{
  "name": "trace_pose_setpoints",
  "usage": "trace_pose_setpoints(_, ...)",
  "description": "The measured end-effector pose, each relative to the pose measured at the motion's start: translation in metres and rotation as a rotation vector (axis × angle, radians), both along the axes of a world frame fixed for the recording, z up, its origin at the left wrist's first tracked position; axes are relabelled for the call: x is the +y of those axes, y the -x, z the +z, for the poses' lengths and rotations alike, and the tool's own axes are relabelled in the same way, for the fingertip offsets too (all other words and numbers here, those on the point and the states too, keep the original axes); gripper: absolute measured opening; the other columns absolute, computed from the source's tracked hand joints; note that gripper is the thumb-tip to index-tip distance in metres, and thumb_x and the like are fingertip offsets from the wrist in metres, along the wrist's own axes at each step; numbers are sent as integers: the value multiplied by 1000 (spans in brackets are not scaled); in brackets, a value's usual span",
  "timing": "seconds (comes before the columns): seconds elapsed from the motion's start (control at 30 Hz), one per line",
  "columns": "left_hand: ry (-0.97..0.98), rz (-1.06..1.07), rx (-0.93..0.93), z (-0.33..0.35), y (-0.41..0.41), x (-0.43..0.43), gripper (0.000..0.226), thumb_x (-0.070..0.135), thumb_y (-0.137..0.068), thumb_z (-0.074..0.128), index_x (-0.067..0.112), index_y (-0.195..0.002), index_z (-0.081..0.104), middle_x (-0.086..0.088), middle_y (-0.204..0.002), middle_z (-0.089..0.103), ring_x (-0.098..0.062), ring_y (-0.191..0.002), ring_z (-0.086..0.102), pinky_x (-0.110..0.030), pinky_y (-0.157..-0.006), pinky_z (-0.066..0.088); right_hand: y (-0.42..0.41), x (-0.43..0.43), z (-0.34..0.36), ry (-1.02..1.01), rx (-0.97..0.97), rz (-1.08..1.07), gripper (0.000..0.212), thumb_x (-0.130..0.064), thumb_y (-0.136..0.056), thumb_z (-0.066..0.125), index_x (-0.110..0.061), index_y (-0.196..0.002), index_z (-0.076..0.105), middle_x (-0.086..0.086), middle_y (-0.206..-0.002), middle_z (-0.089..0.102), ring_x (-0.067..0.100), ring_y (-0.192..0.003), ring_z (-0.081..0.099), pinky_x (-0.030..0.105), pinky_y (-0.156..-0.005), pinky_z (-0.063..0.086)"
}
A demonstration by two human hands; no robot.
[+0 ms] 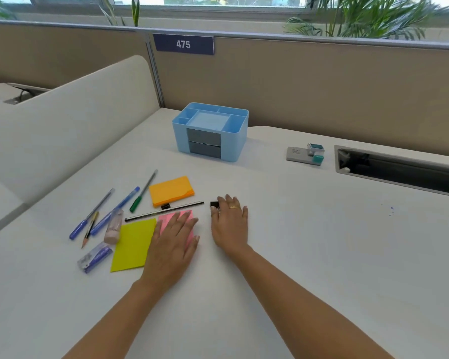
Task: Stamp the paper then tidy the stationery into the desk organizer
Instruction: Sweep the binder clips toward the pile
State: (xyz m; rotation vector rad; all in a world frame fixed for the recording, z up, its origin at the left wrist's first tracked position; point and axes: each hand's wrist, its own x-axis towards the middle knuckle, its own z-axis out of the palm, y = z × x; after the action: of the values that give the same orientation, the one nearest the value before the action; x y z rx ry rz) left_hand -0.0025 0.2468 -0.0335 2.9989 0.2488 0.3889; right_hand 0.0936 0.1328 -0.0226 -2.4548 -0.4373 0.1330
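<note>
My left hand point(174, 242) lies flat, fingers spread, on a pink sticky-note pad point(163, 221). My right hand point(228, 224) rests palm down on the desk, its fingertips touching a small black binder clip point(214, 204). A light blue desk organizer point(210, 130) with two grey drawers stands at the back. A teal and white stamp point(316, 151) sits beside a grey ink pad point(296, 154) at the right. Orange point(171, 190) and yellow-green point(134, 244) note pads, a black ruler point(163, 211), blue pens point(116, 211), a green pen point(143, 191) and a pencil point(90, 230) lie at the left.
A pink eraser point(113, 226) and a clear purple box point(95, 259) lie near the pens. A second small clip point(165, 206) sits by the ruler. A cable slot point(399, 169) opens in the desk at the right. Beige partitions point(322, 86) close off the back and left.
</note>
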Motion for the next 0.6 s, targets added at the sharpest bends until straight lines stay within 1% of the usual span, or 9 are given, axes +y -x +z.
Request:
trace_pose_setpoints(0.1,-39,124,16,4,6,7,49,36,-87,30,16,-118,61,-8,-124,62,-25,-115,59,-48,-98,41,17,18,0,11,22,-13,46,-26,-101,24,-11,-144,25,8,-155,20,21,-145,10,40,-118,2)
trace_pose_setpoints(0.13,-30,148,34,6,7,7,49,35,-87,29,14,-118,62,-10,-123,63,-27,-114,60,-53,-95,43,21,23,0,1,34,5,46,-25,-101,24,-11,-145,23,8,-155,20,21,-145,10,39,-118,1)
trace_pose_setpoints(0.17,-17,164,50,6,8,7,50,35,-87,29,13,-118,61,-11,-123,62,-29,-113,60,-55,-93,43,24,27,1,-35,55,29,46,-23,-101,24,-10,-145,23,8,-155,21,21,-145,11,38,-119,2)
trace_pose_setpoints(0.23,16,187,62,3,8,8,54,36,-87,26,11,-123,57,-13,-128,59,-30,-118,57,-57,-94,41,27,33,6,-220,138,65,45,-19,-100,26,-10,-144,26,8,-153,26,20,-144,18,35,-120,7)
trace_pose_setpoints(0.3,67,204,61,1,8,8,63,42,-87,17,13,-133,49,-11,-138,50,-29,-127,48,-55,-103,34,29,30,11,-422,214,50,43,-15,-100,28,-10,-143,31,7,-151,32,18,-141,27,29,-117,16)
trace_pose_setpoints(0.33,89,212,53,-1,8,8,69,46,-85,11,15,-137,44,-8,-143,44,-27,-132,42,-53,-107,29,31,25,12,-463,213,22,42,-14,-100,29,-10,-142,33,6,-150,34,17,-140,29,26,-115,19)
trace_pose_setpoints(0.47,136,232,37,-3,8,7,81,52,-77,-2,19,-142,33,-3,-149,34,-21,-139,30,-48,-113,18,40,6,4,-418,129,-80,40,-15,-100,29,-12,-140,36,3,-149,36,16,-139,30,24,-112,21)
trace_pose_setpoints(0.53,136,239,35,-3,8,7,81,52,-77,-3,20,-142,33,-2,-149,35,-20,-140,29,-47,-114,17,49,7,2,-347,75,-75,42,-17,-100,29,-11,-141,34,4,-150,33,15,-141,26,27,-117,16)
trace_pose_setpoints(0.6,150,241,31,-3,8,6,81,52,-77,-3,20,-142,34,-2,-149,36,-19,-140,29,-47,-114,16,57,14,0,-235,46,-53,46,-25,-100,26,-11,-144,29,4,-153,27,14,-143,20,28,-119,7)
